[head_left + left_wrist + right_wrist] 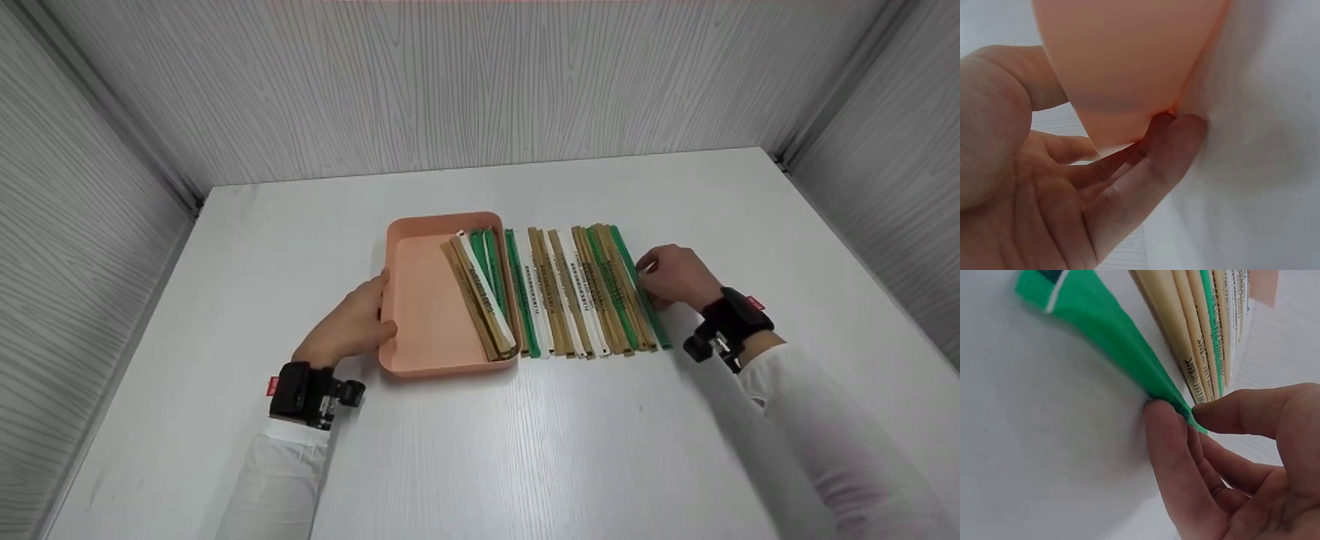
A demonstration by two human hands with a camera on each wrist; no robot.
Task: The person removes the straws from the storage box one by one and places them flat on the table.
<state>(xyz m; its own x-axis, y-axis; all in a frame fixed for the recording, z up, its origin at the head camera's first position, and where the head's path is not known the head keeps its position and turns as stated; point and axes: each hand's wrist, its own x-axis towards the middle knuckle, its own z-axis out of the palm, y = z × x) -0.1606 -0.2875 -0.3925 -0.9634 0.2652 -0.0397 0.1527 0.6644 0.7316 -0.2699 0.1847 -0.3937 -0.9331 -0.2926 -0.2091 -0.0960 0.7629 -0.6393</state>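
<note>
A shallow peach-coloured tray (435,300) lies on the white table, with several slim stick packets (487,300) in brown, white and green along its right side. My left hand (352,319) grips the tray's left wall; in the left wrist view the thumb is on one side of the wall and the fingers (1140,197) on the other. To the right of the tray, a row of long printed packets (577,300) lies side by side. At its right end my right hand (675,277) pinches a green stick packet (1112,337) between thumb and fingers, beside brown packets (1168,315).
White table surface (465,450) extends in front of the tray and to both sides. A grey wood-grain panel (465,90) stands along the back, with similar panels at the left (75,225) and right (885,172).
</note>
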